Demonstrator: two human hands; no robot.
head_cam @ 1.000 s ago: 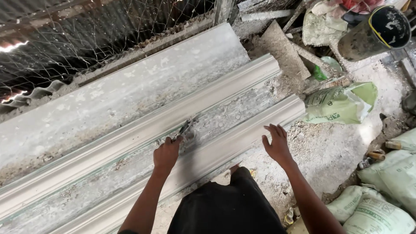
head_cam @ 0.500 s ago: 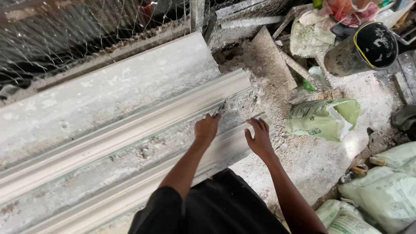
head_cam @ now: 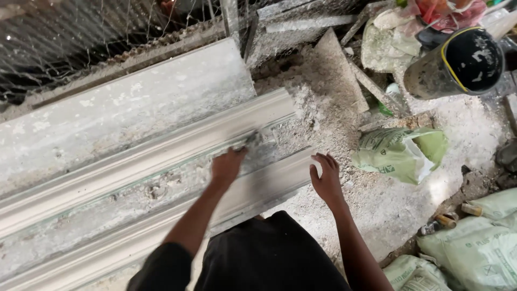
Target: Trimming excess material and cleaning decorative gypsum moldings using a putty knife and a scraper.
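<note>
A long grey plaster cornice mould [head_cam: 134,156] runs from lower left to upper right, with a dusty channel between two raised ridges. My left hand [head_cam: 227,166] is closed on a small grey scraper [head_cam: 252,139] pressed into the channel close to the mould's right end. My right hand [head_cam: 325,178] rests with fingers spread on the near ridge at its end corner, holding nothing.
Wire mesh [head_cam: 81,37] lines the back. A black-capped bucket [head_cam: 458,64] lies at upper right. A green-white sack [head_cam: 401,153] sits right of the mould, more sacks [head_cam: 479,242] at lower right. Plaster rubble [head_cam: 328,102] covers the ground.
My left hand with the scraper has slid rightward along the channel toward the mould's end. My right hand has stayed on the near ridge end as the view shifted.
</note>
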